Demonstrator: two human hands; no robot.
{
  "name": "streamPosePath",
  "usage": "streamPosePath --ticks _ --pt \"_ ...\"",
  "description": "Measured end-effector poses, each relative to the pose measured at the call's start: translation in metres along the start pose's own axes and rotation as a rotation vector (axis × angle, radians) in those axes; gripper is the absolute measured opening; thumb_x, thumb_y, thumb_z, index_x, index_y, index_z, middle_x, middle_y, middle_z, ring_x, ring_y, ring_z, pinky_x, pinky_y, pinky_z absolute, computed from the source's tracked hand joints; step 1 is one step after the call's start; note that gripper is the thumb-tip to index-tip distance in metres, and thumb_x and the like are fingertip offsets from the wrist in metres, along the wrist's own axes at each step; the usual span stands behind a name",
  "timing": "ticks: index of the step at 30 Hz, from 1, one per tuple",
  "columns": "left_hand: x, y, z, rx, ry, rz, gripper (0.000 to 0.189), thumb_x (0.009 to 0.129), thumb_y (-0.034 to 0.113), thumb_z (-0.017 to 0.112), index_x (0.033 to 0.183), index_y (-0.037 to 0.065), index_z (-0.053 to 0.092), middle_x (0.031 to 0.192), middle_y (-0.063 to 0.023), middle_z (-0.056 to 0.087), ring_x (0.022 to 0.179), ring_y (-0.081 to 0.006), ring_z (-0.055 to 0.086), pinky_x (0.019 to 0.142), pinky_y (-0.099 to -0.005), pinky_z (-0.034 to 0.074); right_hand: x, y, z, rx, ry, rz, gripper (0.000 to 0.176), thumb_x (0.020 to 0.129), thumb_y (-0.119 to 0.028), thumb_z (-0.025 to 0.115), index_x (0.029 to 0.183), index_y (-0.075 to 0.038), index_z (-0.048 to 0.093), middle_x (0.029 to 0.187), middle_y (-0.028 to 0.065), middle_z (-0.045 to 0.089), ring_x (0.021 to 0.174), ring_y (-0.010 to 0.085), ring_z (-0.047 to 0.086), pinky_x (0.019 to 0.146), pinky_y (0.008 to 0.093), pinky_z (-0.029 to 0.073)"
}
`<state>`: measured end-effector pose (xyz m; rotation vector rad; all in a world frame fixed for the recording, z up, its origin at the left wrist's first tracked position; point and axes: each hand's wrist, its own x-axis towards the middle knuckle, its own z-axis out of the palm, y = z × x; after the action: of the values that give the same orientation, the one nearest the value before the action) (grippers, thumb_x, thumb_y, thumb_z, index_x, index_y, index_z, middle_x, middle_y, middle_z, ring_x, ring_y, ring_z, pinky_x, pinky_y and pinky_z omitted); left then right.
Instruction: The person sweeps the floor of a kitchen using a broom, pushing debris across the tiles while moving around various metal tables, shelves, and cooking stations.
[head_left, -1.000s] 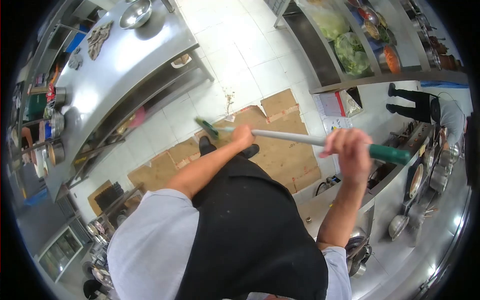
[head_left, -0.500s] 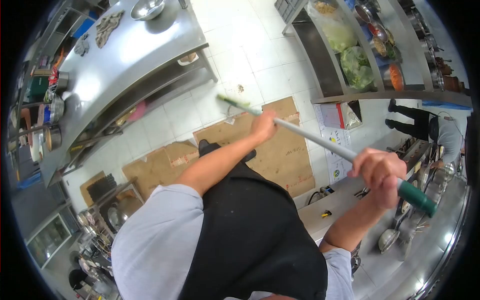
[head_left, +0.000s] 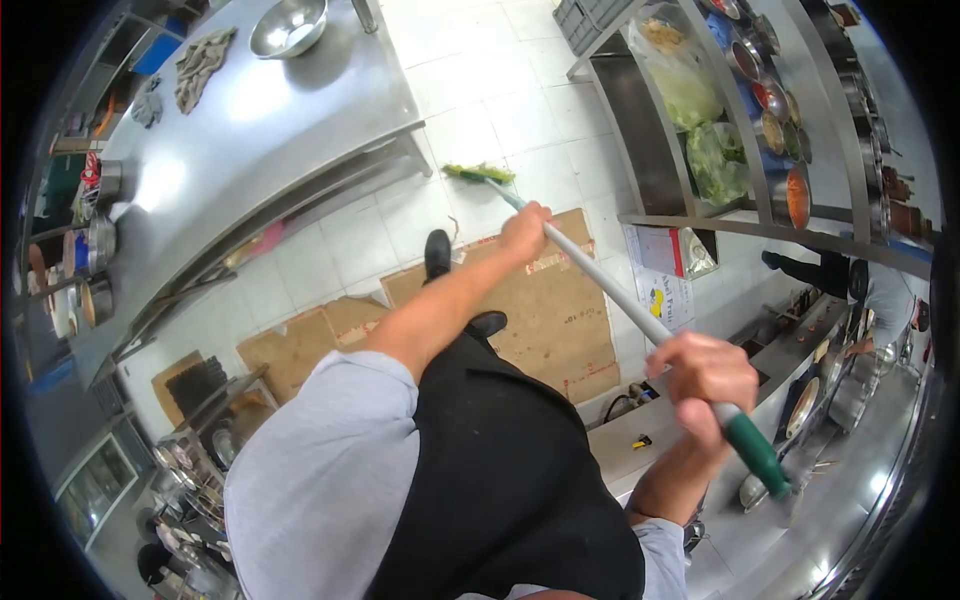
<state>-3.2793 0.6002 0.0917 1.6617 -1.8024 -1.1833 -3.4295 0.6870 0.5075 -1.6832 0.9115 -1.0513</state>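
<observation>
Head view: broom bristles [head_left: 479, 175] farther from cardboard [head_left: 550, 325]

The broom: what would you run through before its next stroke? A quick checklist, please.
1. Left hand closed round the broom's pole, nearer the head: ok.
2. Right hand closed round it beside the green end: ok.
3. Broom head clear of the cardboard, with tiles between: ok.
4. Bristles pressed flat on the floor: cannot tell, too blurred.
5. Green end clear of the pans: cannot tell, depth is unclear.
6. Co-worker apart from the broom: ok.
</observation>
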Motion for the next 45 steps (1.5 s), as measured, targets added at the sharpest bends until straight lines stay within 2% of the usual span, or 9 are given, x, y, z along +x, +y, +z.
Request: streamPosePath --ticks 8,13,20,22,24,28,31,36,45 --pt "0.010 -0.018 -0.030 0.192 -0.271 0.160 0.029 0.100 0.039 0.068 0.096 0.011 0.073 0.107 -0.0165 0.071 0.098 -0.0420 0.071 0.081 -0.0555 0.058 0.089 0.023 -0.037 0.173 0.001 0.098 0.060 0.101 -0.039 0.069 0.058 -0.004 0.046 0.053 0.0043 0.045 0.048 0.0247 0.048 0.055 0.0406 0.052" --pt "0.115 -0.025 -0.071 0.131 -0.077 0.051 0.027 0.101 0.037 0.066 0.096 0.010 0.073 0.104 -0.0162 0.069 0.094 -0.0405 0.070 0.079 -0.0545 0.057 0.145 0.058 0.000 0.042 -0.052 0.021 0.055 0.099 -0.035 0.071 0.063 -0.001 0.048 0.058 0.0076 0.046 0.054 0.0278 0.053 0.058 0.0414 0.050" --pt "0.103 0.023 -0.067 -0.052 -0.060 0.098 0.025 0.095 0.038 0.073 0.094 0.013 0.070 0.104 -0.0145 0.071 0.094 -0.0404 0.071 0.078 -0.0542 0.057 0.085 0.018 -0.025 0.036 0.432 0.143 0.065 0.106 -0.056 0.060 0.070 -0.002 0.055 0.063 0.0088 0.054 0.070 0.0305 0.063 0.059 0.0448 0.061" --pt "0.071 0.055 -0.056 0.069 -0.236 0.116 0.018 0.088 0.033 0.076 0.093 0.016 0.075 0.098 -0.0138 0.074 0.090 -0.0403 0.072 0.077 -0.0557 0.058 0.040 -0.018 -0.029 0.109 0.562 0.170 0.066 0.106 -0.063 0.054 0.092 0.001 0.063 0.072 0.0162 0.059 0.088 0.0364 0.066 0.064 0.0527 0.070" --pt "0.036 0.035 0.004 -0.009 -0.457 0.460 0.023 0.083 0.032 0.078 0.092 0.011 0.077 0.086 -0.0161 0.074 0.085 -0.0405 0.072 0.072 -0.0545 0.057 0.024 -0.069 -0.014 -0.001 0.661 0.204 0.057 0.105 -0.057 0.061 0.107 0.000 0.064 0.076 0.0164 0.065 0.080 0.0351 0.068 0.059 0.0441 0.067" --pt "-0.012 0.105 0.010 0.404 -1.251 0.878 0.019 0.082 0.026 0.072 0.096 0.018 0.081 0.095 -0.0149 0.077 0.091 -0.0398 0.074 0.075 -0.0532 0.059 -0.012 -0.123 -0.007 -0.117 0.435 0.195 0.045 0.103 -0.047 0.068 0.094 -0.003 0.063 0.071 0.0114 0.062 0.073 0.0274 0.067 0.057 0.0364 0.064" --pt "-0.012 0.086 0.038 0.248 -1.307 0.749 0.029 0.083 0.031 0.072 0.109 0.020 0.081 0.097 -0.0159 0.077 0.094 -0.0413 0.074 0.077 -0.0539 0.058 -0.010 -0.100 0.014 -0.168 0.655 0.278 0.049 0.103 -0.040 0.070 0.070 -0.007 0.055 0.060 0.0060 0.053 0.066 0.0265 0.064 0.056 0.0381 0.063" --pt "0.091 -0.012 -0.014 0.372 -1.121 0.519 0.035 0.088 0.037 0.074 0.118 0.020 0.078 0.117 -0.0145 0.074 0.120 -0.0363 0.067 0.097 -0.0490 0.055 0.008 0.015 0.067 -0.045 0.760 0.277 0.054 0.104 -0.044 0.071 0.070 -0.005 0.054 0.069 0.0093 0.063 0.081 0.0364 0.071 0.071 0.0469 0.060" --pt "0.097 0.011 -0.023 0.388 -0.686 0.527 0.023 0.084 0.029 0.076 0.102 0.014 0.077 0.107 -0.0121 0.074 0.099 -0.0375 0.072 0.083 -0.0504 0.059 -0.021 -0.013 0.024 -0.027 0.695 0.173 0.058 0.107 -0.050 0.062 0.070 -0.007 0.049 0.067 0.0084 0.058 0.079 0.0341 0.068 0.066 0.0523 0.067"
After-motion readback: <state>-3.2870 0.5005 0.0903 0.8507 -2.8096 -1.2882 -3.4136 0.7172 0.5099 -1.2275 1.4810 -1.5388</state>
